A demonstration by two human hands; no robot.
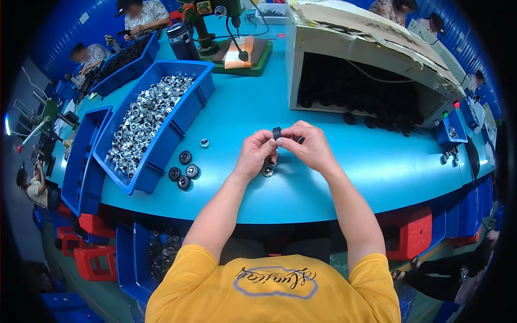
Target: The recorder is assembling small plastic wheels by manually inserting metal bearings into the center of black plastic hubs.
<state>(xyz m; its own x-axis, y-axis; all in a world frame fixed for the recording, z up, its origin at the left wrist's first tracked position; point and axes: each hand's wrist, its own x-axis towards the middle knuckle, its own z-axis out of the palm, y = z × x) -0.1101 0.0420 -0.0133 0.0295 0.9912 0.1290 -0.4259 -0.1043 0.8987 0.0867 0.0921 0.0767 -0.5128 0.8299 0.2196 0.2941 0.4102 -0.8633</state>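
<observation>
Above the table's middle, my left hand (255, 154) and my right hand (311, 146) meet, both closed with fingertips pinched on a small black rubber tyre (277, 133). Just below my left fingers is a shiny silver wheel hub (268, 171); whether it touches that hand I cannot tell. Another silver hub (204, 143) lies alone on the table to the left. Beside it sit several small black wheels (185, 157) with silver centres, grouped near the blue bin's corner.
A blue bin (156, 161) full of silver hubs stands left, beside a narrower blue bin (89, 196). Black tyres (385, 116) spill from an open-fronted box (292, 75) at the far right. Behind stand a green press (264, 62) and a dark bottle (182, 40). Other people work around the room.
</observation>
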